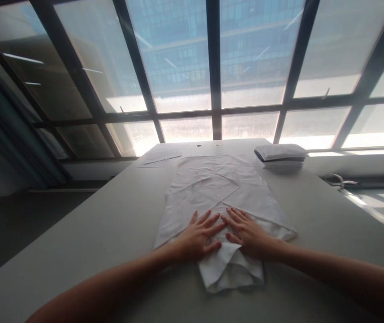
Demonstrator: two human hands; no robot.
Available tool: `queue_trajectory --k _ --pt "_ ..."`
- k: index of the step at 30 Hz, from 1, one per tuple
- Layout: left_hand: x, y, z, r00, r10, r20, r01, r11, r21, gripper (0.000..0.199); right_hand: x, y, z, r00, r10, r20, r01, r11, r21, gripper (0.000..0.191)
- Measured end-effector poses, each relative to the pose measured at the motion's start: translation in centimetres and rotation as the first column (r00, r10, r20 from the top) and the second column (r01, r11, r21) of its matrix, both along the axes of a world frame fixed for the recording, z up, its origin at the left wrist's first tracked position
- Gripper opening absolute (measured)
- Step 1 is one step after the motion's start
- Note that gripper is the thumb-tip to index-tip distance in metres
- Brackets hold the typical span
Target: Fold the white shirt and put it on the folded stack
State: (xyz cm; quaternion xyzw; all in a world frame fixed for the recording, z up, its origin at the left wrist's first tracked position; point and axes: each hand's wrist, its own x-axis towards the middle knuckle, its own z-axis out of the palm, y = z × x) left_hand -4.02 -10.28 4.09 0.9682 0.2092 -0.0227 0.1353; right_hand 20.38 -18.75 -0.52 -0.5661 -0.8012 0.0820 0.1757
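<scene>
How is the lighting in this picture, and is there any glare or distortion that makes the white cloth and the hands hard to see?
Head view: strong backlight from the windows washes out the lower panes and the table's far edge; the white cloth looks flat, its folds faint; left hand and right hand stay dim but readable; the wide lens bends the window frames outward.

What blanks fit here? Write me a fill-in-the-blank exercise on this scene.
1. Both hands, left hand and right hand, lie flat on the ____ cloth.
2. The stack of folded cloths stands to the ____ of the spread cloth.
3. Behind the table is a large ____.

Missing words: white; right; window
</scene>
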Motion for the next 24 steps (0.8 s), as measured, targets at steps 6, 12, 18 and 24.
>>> queue_trajectory --k 6,12,18,24 --pt "1.6 5.8 -0.8 1.0 -0.019 0.021 0.019 0.999 0.03 0.066 1.6 5.4 0.3 1.0 -0.013 0.01 0.012 1.0 0.023 0.064" --pt "4.1 11.7 -0.6 1.0 0.004 0.028 -0.004 1.0 -0.002 0.062 3.8 11.3 1.0 0.997 0.018 0.069 -0.018 1.0 0.002 0.064" --pt "3.6 12.0 -1.2 0.997 0.011 0.08 -0.008 1.0 -0.026 0.053 3.7 9.2 1.0 0.994 0.093 0.054 -0.092 0.995 -0.026 0.066" --pt "2.9 11.0 -0.6 0.998 0.014 0.054 -0.011 0.998 -0.062 0.053 3.4 6.3 0.8 0.984 0.175 0.031 -0.174 0.985 -0.02 0.066"
